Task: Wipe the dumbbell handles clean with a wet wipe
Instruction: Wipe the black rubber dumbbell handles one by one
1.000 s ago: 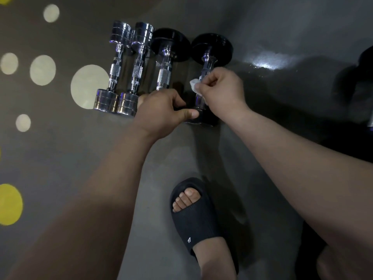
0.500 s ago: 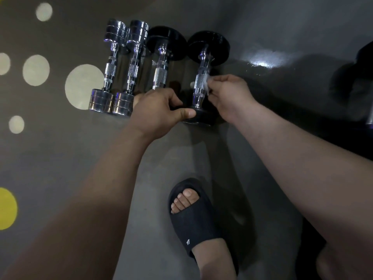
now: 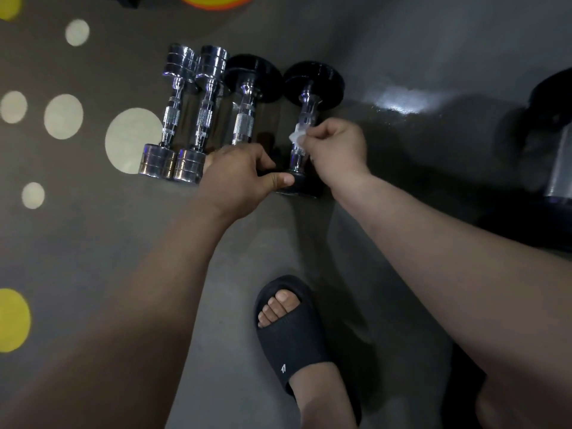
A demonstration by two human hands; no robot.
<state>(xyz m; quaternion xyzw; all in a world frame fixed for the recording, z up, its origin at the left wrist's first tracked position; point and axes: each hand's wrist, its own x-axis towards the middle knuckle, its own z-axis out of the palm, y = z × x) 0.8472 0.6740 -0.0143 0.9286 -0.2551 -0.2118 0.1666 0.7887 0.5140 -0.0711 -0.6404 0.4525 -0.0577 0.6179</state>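
Rightmost dumbbell (image 3: 296,161), upper centre: handle (image 3: 307,113) ran up-frame. Your right hand (image 3: 334,150) pinched the wet wipe (image 3: 296,138) at mid-handle from the right; your left hand (image 3: 238,178) gripped the near head (image 3: 301,187), lower left of it

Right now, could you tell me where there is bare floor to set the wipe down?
Bare floor lies between the rightmost black dumbbell and the large dumbbell at right, and left of the chrome dumbbells. The row itself is crowded.
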